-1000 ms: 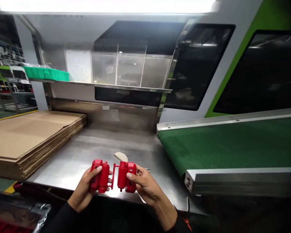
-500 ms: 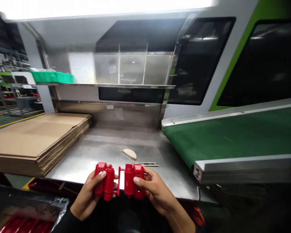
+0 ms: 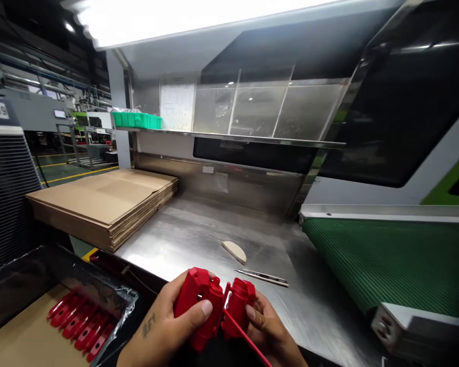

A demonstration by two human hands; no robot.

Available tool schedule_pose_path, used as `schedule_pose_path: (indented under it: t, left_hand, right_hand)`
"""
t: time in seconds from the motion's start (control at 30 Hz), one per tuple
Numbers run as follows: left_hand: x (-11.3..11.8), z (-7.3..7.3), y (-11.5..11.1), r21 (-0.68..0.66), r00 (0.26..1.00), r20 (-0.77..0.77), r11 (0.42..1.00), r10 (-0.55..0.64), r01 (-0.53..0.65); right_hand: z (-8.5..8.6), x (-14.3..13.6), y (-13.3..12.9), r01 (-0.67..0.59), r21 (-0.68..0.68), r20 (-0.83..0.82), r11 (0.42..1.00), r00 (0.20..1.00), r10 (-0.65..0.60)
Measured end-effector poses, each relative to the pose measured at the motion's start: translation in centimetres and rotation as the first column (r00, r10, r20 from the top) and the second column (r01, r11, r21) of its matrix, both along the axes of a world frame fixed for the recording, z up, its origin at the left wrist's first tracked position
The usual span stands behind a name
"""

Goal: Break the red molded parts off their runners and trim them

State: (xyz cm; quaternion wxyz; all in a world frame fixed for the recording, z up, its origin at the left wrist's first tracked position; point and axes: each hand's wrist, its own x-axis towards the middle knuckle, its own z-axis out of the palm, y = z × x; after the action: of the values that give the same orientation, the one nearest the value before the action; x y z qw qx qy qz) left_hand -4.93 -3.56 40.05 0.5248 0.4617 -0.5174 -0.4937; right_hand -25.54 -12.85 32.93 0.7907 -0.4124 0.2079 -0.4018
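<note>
1. Head view: both hands low at the near edge of the steel workbench (image 3: 199,239), sharing one red moulded plastic piece.
2. Left hand (image 3: 164,329) wrapped around the left red housing (image 3: 199,306), thumb across its front; right hand (image 3: 270,334) closed around the right red housing (image 3: 240,306).
3. Two housings joined by a thin red runner (image 3: 248,342), folded toward each other, the runner's tail poking down between the wrists; not yet parted, as far as can be judged.
4. Judged progress: a batch of finished red parts (image 3: 80,323) already lying in a plastic-lined carton (image 3: 26,334) at lower left; the pair in hand not yet separated or packed.
5. Count: two hands, two housings on one runner; about seven red parts in the carton, exact number hard to tell.
6. Also one tan half-round scrap (image 3: 234,251), one slim knife-like tool (image 3: 260,277), one stack of flat cardboard (image 3: 107,206), one green tray (image 3: 136,120) on the shelf, one green conveyor belt (image 3: 390,255).
</note>
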Motion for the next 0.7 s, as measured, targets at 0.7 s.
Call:
schedule_pose_path:
  t: [0.7]
  left_hand:
    - [1.5, -5.0, -4.2, 0.063, 0.9, -0.394, 0.972, -0.185, 0.228]
  right_hand:
    - [2.0, -0.4, 3.3, 0.22, -0.048, -0.244, 0.974, 0.943, -0.225]
